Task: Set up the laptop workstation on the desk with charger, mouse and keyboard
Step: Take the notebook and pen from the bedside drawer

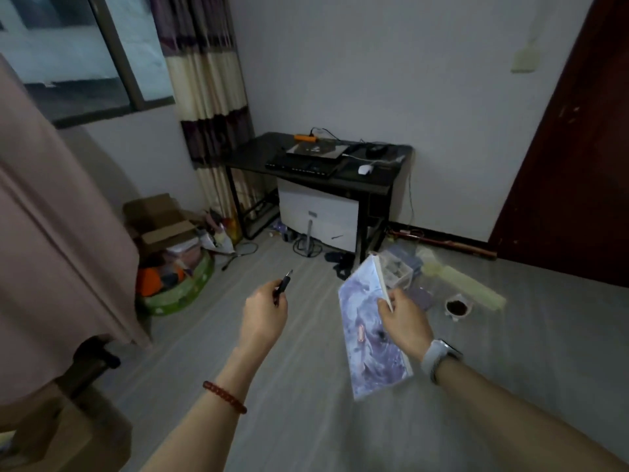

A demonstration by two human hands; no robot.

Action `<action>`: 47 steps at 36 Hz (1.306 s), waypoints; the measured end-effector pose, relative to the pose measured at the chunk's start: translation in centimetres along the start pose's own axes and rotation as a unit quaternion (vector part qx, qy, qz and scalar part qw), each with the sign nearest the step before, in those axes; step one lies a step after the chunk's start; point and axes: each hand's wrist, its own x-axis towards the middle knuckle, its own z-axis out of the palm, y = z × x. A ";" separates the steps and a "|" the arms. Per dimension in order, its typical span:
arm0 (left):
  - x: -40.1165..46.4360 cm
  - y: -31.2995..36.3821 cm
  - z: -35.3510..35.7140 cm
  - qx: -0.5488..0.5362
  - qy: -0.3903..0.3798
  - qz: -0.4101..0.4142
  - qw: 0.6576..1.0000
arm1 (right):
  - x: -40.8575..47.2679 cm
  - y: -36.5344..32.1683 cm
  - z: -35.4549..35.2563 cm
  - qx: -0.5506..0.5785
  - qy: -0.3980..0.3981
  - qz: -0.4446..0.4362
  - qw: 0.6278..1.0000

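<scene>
1. Since the counter [245, 158] stands against the far wall, well apart from the person, the workstation things on it are out of reach for now: a closed laptop [316, 150] near its back edge, a keyboard [299, 166] just in front of it, a dark mouse [375, 149] to the right, and a white charger [365, 169] with its cord near the front.
2. Beside the curtain, an open cardboard box [160, 221] sits on the floor; what it holds is too dim to tell. Near it, a green basket [190, 287] brims with cloth-like things, one orange.
3. A small cup [457, 307] on the floor holds something dark.
4. The right hand [405, 320] pinches the edge of a patterned book [369, 335], probably carrying it to clear or bring along.
5. The left hand [263, 313] curls round a pen [282, 287], tip pointing away.
</scene>
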 end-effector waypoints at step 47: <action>114.7 -17.7 8.4 0.032 0.076 -0.123 0.989 | 113.1 -35.7 38.3 0.086 -0.132 -0.024 0.987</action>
